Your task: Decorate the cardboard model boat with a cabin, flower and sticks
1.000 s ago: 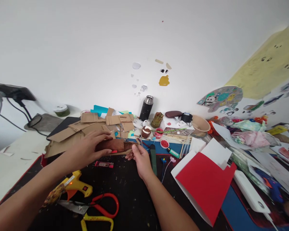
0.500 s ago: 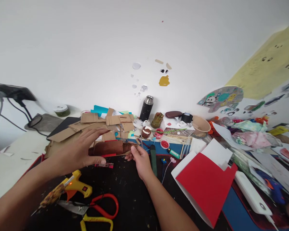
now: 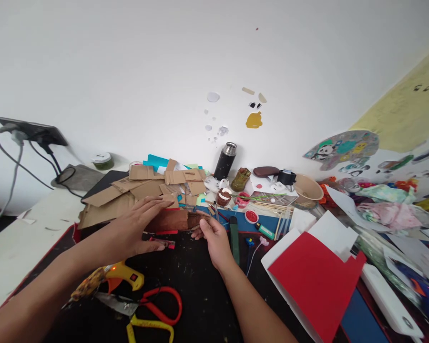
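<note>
A brown roll (image 3: 169, 220) lies sideways at the back of the black mat, below the pile of cardboard. Its right end is ragged and thin, and my right hand (image 3: 214, 238) pinches it between thumb and fingers. My left hand (image 3: 132, 228) is spread beside the left part of the roll, with the thumb apart from the fingers; the roll's left end is hidden behind it. A small pink and clear item (image 3: 166, 243) lies by the left thumb. Nearer to me are a yellow glue gun (image 3: 128, 276) and scissors (image 3: 117, 305) with one red and one yellow handle.
Cardboard pieces (image 3: 107, 195), a black flask (image 3: 226, 162) and small pots stand along the wall. A green cutter (image 3: 234, 240) lies right of my right hand. Red card (image 3: 318, 276) and a white device (image 3: 391, 302) are at the right. Cables (image 3: 17, 162) hang at the left.
The view has shifted left, so most things sit further right in the frame. My right hand still holds the roll's end, and my left hand stays spread beside it.
</note>
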Available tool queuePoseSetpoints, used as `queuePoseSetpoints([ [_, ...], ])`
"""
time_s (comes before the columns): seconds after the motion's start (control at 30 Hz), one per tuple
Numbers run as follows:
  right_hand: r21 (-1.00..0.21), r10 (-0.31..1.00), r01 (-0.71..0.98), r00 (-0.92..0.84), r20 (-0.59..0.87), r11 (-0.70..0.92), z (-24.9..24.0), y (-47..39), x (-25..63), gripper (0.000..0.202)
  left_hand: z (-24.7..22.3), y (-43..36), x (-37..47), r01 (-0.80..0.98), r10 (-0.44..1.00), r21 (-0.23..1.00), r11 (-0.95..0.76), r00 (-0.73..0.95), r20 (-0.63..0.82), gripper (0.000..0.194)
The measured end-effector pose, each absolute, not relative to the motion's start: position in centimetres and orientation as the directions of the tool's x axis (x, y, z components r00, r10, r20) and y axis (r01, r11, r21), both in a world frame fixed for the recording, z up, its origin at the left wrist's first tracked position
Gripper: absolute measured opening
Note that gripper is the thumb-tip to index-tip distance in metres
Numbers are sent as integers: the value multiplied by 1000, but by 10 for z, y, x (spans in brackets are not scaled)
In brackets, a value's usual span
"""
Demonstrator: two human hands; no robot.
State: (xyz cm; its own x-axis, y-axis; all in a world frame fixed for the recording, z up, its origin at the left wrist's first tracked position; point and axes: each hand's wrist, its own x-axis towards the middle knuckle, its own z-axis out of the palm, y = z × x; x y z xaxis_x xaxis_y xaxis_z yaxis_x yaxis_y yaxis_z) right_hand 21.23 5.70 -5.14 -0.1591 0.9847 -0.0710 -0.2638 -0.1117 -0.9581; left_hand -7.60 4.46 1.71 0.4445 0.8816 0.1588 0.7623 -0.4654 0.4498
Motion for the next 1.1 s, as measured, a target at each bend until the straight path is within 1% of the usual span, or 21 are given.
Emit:
queuePoseSetpoints([
  [0.23,-957,984,-267,-163,-71,-113,-52,57,212,76,12,46,-72,767,886,449,-459,435,162,80],
  [0.37,-957,985,-269,-161,-66,-108,-52,57,212,74,13,46,-70,764,887,455,-458,424,182,72],
  [0.7,-953,984,-281,-166,-69,-115,-54,57,212,71,18,44,-65,755,884,462,-466,421,205,71],
  [0.77,-953,983,-279,-170,-72,-118,-54,58,211,71,19,44,-67,751,888,477,-457,417,193,75],
  [0.83,-952,983,-280,-168,-77,-123,-54,58,211,73,21,43,-71,740,899,517,-431,403,171,86],
  [0.9,-950,983,-285,-168,-80,-126,-53,58,212,75,27,45,-76,713,920,592,-376,365,144,94],
  [1.03,-950,977,-285,-202,-72,-129,-49,58,213,72,41,54,-85,608,971,770,-194,233,61,81],
  [1.1,-948,969,-287,-235,-68,-137,-47,57,213,71,45,59,-85,535,979,840,-90,202,-23,81],
])
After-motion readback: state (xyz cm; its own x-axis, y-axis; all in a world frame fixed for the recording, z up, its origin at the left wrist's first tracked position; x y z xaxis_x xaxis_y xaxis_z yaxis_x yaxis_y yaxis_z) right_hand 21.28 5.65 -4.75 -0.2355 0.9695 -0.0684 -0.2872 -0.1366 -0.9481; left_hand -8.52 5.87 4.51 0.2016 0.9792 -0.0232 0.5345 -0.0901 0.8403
